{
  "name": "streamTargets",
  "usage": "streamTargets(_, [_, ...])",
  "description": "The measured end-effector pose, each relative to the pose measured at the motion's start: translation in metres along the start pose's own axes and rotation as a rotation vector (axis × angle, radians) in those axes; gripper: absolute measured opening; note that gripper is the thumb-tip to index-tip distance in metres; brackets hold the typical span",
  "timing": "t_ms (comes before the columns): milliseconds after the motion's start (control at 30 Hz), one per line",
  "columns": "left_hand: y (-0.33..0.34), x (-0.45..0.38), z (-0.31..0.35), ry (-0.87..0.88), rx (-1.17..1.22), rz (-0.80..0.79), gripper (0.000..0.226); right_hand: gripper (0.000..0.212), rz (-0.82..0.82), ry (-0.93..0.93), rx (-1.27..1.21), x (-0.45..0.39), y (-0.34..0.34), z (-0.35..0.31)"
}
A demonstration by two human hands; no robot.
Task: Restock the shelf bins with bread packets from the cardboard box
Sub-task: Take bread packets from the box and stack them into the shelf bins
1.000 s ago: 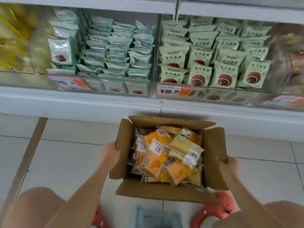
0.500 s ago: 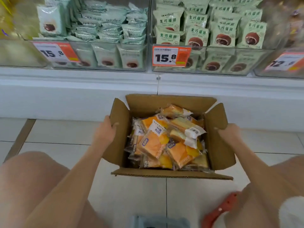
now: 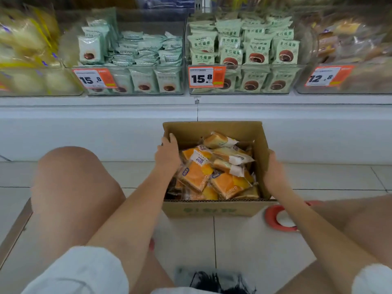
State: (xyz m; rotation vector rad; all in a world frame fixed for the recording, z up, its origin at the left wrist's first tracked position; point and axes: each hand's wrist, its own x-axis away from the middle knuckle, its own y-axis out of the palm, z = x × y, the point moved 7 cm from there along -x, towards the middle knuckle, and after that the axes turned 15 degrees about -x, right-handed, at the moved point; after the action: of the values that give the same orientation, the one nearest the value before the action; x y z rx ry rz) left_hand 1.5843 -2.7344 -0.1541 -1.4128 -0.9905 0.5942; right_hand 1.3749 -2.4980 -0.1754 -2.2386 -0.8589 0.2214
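Note:
An open cardboard box (image 3: 212,210) stands on the tiled floor against the white shelf base. It is full of orange and yellow bread packets (image 3: 228,184) in clear wrappers. My left hand (image 3: 167,154) grips the box's left wall, fingers curled over its rim. My right hand (image 3: 273,169) holds the right wall from outside, its fingers hidden behind the cardboard. Above, on the shelf, two clear bins (image 3: 148,65) (image 3: 297,66) hold pale green packets behind 15.8 price tags.
A bin of yellow-wrapped bread (image 3: 42,93) sits at far left and a bin of brown bread (image 3: 360,90) tagged 12.8 at far right. My bare knees flank the box. A red slipper (image 3: 273,221) lies by its right corner. A dark blurred object (image 3: 212,281) is at the bottom edge.
The view has dropped lower and my knees have come up on both sides. The box now sits closer to the shelf base, and my hands have shifted from the spread flaps to its side walls.

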Motion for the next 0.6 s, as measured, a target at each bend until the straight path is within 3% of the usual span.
streamTargets(100, [0.001, -0.015, 0.033, 0.14, -0.099, 0.074, 0.056, 0.066, -0.026, -0.063, 0.414, -0.011, 0.012, -0.009])
streamTargets(233, [0.034, -0.038, 0.056, 0.186, 0.021, -0.062, 0.032, 0.066, -0.196, -0.231, 0.566, -0.042, 0.053, -0.04])
streamTargets(400, [0.054, -0.069, 0.057, 0.14, 0.222, -0.309, 0.026, 0.06, -0.479, -0.159, 0.468, -0.065, 0.084, -0.048])
streamTargets(600, [0.057, -0.072, 0.054, 0.117, 0.418, -0.419, 0.027, 0.056, -0.532, -0.082, 0.302, -0.064, 0.086, -0.045])
